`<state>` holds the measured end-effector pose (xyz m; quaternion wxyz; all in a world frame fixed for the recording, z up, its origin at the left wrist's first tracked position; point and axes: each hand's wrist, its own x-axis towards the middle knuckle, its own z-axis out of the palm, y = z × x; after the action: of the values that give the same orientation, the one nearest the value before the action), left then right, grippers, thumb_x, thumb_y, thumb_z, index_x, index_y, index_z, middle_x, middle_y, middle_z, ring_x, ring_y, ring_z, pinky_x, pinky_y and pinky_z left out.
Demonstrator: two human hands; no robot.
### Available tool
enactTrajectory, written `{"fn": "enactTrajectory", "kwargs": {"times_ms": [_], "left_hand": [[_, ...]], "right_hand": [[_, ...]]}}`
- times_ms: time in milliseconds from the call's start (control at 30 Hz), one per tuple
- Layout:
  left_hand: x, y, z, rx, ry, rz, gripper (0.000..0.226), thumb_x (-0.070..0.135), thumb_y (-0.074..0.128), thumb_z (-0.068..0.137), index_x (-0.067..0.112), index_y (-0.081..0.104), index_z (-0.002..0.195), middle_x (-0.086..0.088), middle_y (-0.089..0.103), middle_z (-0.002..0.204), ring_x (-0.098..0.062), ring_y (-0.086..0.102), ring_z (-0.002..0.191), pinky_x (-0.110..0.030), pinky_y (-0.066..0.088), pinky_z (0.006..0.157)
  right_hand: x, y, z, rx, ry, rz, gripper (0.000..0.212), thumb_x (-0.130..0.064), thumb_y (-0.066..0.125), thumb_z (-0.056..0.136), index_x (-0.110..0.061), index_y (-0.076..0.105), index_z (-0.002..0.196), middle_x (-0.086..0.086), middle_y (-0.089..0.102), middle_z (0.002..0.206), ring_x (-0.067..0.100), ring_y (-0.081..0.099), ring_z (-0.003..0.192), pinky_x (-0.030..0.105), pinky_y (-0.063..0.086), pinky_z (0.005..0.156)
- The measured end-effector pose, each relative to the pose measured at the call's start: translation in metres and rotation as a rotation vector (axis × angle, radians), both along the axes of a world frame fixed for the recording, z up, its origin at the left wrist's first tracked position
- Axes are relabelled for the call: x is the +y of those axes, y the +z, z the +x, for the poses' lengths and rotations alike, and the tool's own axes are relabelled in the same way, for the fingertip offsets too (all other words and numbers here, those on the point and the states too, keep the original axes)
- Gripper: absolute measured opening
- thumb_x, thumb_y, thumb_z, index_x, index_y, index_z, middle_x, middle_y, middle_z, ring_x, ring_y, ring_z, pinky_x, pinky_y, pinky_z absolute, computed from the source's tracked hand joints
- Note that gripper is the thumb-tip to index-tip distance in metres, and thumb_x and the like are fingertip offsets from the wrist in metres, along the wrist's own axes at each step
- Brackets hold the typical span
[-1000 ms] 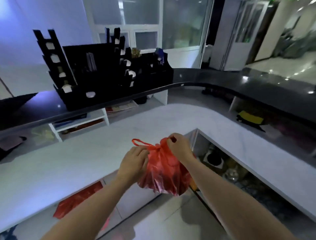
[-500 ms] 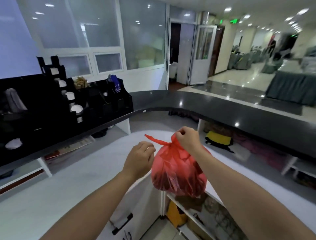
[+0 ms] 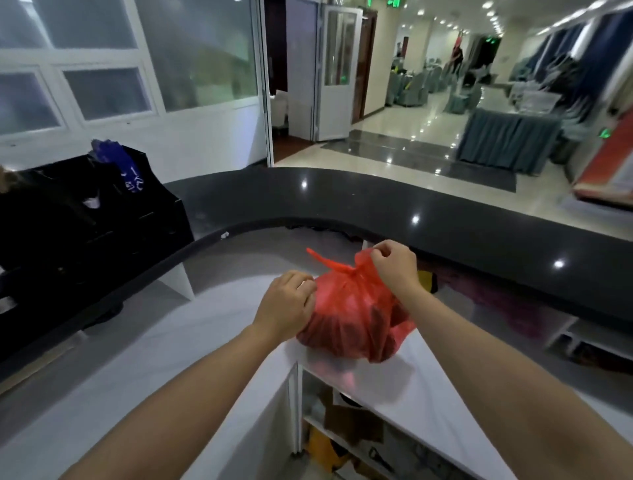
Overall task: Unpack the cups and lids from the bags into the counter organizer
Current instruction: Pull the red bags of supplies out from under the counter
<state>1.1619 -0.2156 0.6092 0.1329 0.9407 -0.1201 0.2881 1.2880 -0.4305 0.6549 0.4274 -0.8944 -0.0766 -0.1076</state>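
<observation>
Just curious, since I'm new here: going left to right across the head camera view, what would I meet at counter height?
Black organizer → left hand → red bag → right hand.

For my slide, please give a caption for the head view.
Both hands, left hand and right hand, grip a knotted red plastic bag on the white counter.

I can read no words or numbers anywhere from my feed. The green exit signs (image 3: 394, 3) over the doorway at twelve o'clock glow, but their lettering is too blurred to make out. The blue packet (image 3: 128, 171) standing in the black organizer (image 3: 102, 233) at ten o'clock carries white markings that I cannot resolve into letters. The red banner (image 3: 613, 164) at three o'clock and the red bag (image 3: 349, 315) show no legible print.
</observation>
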Motion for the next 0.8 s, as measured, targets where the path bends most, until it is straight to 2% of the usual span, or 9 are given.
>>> {"fn": "enactTrajectory", "kwargs": {"times_ms": [167,300,367,467,567,800], "left_hand": [[-0.004,-0.019,0.046,0.099,0.018,-0.017,0.032,0.022,0.045,0.093,0.004,0.072,0.094,-0.011,0.070,0.101,-0.033,0.063,0.096,-0.043,0.052,0.085],[-0.016,-0.034,0.060,0.163,0.019,0.048,0.030,0.021,0.045,0.092,0.005,0.070,0.088,-0.011,0.070,0.097,-0.033,0.062,0.092,-0.042,0.052,0.081],[-0.021,-0.037,0.065,0.186,0.018,0.070,0.030,0.021,0.044,0.091,0.006,0.069,0.085,-0.010,0.069,0.096,-0.032,0.062,0.090,-0.042,0.052,0.079],[-0.029,-0.039,0.069,0.251,0.026,0.093,0.036,0.025,0.038,0.092,0.006,0.069,0.086,-0.010,0.069,0.096,-0.033,0.061,0.092,-0.043,0.051,0.079],[-0.038,-0.038,0.072,0.262,0.045,0.096,0.039,0.027,0.035,0.091,0.006,0.068,0.086,-0.010,0.069,0.096,-0.033,0.060,0.092,-0.042,0.051,0.079],[-0.043,-0.043,0.050,0.279,0.229,0.064,0.034,0.023,0.039,0.093,0.006,0.066,0.083,-0.011,0.064,0.082,-0.033,0.057,0.077,-0.043,0.050,0.068]], "right_hand": [[-0.010,-0.035,0.041,0.067,0.022,-0.095,0.017,-0.020,0.058,0.091,-0.021,0.075,0.094,-0.009,0.068,0.087,0.008,0.058,0.083,0.022,0.042,0.075],[-0.024,-0.060,0.054,0.147,0.053,-0.150,0.016,-0.017,0.058,0.090,-0.026,0.070,0.085,-0.009,0.065,0.080,0.013,0.062,0.081,0.019,0.040,0.061],[-0.032,-0.069,0.060,0.204,0.077,-0.226,0.017,-0.015,0.057,0.089,-0.021,0.073,0.088,-0.002,0.069,0.082,0.020,0.066,0.086,0.023,0.039,0.067],[-0.043,-0.074,0.064,0.211,0.084,-0.299,0.022,-0.017,0.055,0.089,-0.014,0.075,0.099,0.007,0.071,0.100,0.028,0.065,0.098,0.028,0.045,0.074],[-0.048,-0.065,0.065,0.109,0.022,-0.285,0.027,-0.023,0.052,0.092,-0.015,0.072,0.108,0.005,0.059,0.115,0.029,0.061,0.098,0.034,0.047,0.078],[-0.008,-0.052,0.058,-0.052,0.300,-0.255,0.012,-0.011,0.053,0.090,-0.010,0.065,0.087,0.002,0.051,0.095,0.029,0.058,0.085,0.036,0.047,0.074]]}}
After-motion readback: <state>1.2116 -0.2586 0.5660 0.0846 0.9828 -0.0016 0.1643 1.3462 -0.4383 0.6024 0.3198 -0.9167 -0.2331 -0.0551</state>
